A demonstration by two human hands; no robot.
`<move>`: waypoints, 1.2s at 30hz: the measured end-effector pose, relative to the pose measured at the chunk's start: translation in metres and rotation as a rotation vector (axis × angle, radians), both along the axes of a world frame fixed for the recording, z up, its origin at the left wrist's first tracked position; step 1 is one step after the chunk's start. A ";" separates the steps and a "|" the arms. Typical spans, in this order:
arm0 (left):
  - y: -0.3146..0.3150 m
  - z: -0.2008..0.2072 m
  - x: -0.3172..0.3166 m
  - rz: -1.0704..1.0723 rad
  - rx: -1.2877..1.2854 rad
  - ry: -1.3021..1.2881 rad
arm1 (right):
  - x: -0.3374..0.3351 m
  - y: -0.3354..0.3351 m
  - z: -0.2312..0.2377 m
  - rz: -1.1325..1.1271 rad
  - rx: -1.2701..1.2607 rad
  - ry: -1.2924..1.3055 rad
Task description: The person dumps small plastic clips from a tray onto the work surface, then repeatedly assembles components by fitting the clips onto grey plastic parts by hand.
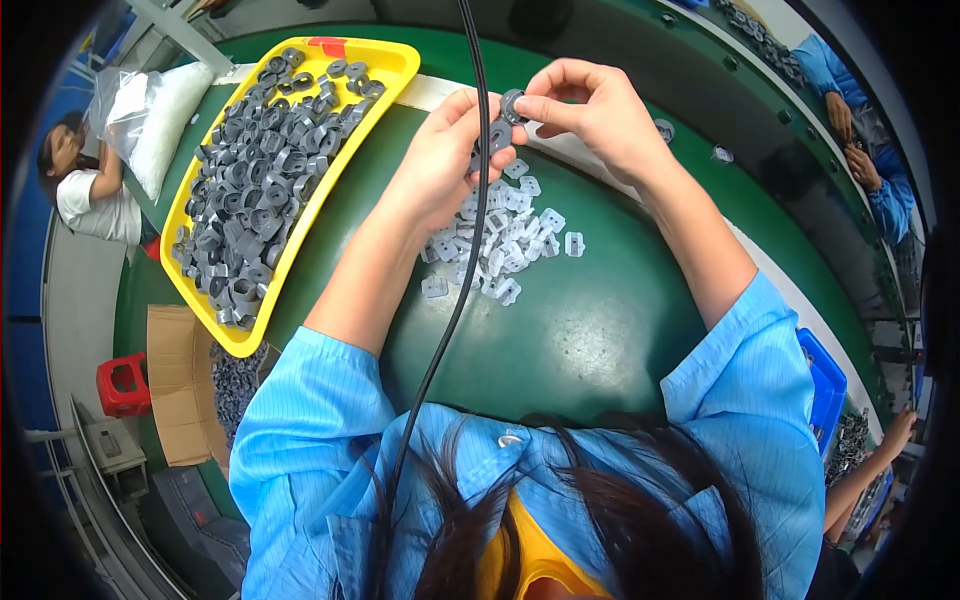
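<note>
Both my hands meet above the green table, close to its far side. My left hand is closed around grey round plastic parts; one grey ring-shaped part shows at its fingertips. My right hand pinches another grey ring-shaped part between thumb and forefinger, right beside the first. Whether the two parts touch I cannot tell. Below the hands lies a loose pile of small clear plastic pieces. A yellow tray full of similar grey parts stands to the left of my left forearm.
A black cable hangs down in front of my left hand. Left of me are an open cardboard box with dark parts and a red stool. A blue bin sits at right. Other people work at the left and right edges.
</note>
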State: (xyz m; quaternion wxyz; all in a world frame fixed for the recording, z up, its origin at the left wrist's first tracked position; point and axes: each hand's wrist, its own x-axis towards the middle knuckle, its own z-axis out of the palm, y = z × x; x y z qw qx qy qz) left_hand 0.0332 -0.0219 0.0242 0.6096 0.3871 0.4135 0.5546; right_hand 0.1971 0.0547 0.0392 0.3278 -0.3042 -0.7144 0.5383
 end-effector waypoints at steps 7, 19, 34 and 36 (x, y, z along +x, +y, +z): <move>-0.001 0.011 -0.003 -0.092 -0.111 0.197 | 0.010 0.009 0.007 0.208 -0.252 -0.105; 0.002 0.007 -0.013 -0.051 -0.179 -0.033 | -0.006 -0.018 0.005 -0.038 0.153 -0.190; 0.013 -0.010 -0.044 0.097 -0.014 0.226 | 0.018 0.044 -0.026 -0.185 -0.050 -0.074; 0.016 -0.016 -0.043 0.186 0.016 0.471 | 0.033 0.063 -0.042 -0.314 0.056 -0.268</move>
